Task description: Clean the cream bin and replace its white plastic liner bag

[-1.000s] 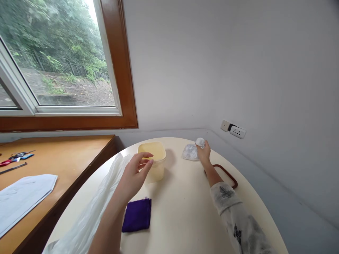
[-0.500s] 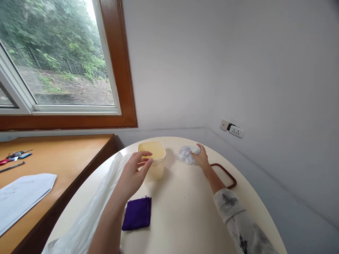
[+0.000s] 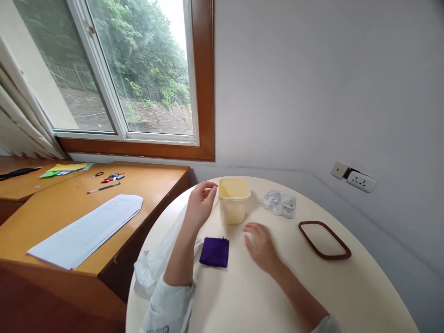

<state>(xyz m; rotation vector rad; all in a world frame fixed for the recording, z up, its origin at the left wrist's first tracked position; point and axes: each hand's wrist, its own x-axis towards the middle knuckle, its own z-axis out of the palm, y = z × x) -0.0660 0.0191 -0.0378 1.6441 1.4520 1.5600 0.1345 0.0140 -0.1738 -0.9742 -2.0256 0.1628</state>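
My left hand (image 3: 201, 206) is at the left side of a pale yellow plastic container (image 3: 234, 212). Its fingers are loosely bent with the thumb apart, and the fingertips come close to the rim; contact cannot be made out. Over the table, just in front and to the right of the container, my right hand (image 3: 262, 247) is blurred, its fingers apart and nothing seen in them. A folded purple cloth (image 3: 214, 252) lies between my forearms. Behind my right hand rests a crumpled, clear plastic bag (image 3: 278, 203) with whitish contents.
A brown rounded frame (image 3: 324, 255) lies at the right of the round cream table (image 3: 249, 305). A thin white plastic bag (image 3: 156, 266) spreads along its left side. The wooden desk (image 3: 163, 178) on the left holds papers (image 3: 90, 226), a pen (image 3: 103, 188) and keys (image 3: 114, 177).
My right hand has left the crumpled clear bag and come back toward the table's middle. My left hand has moved to the container's left side. The view has turned left.
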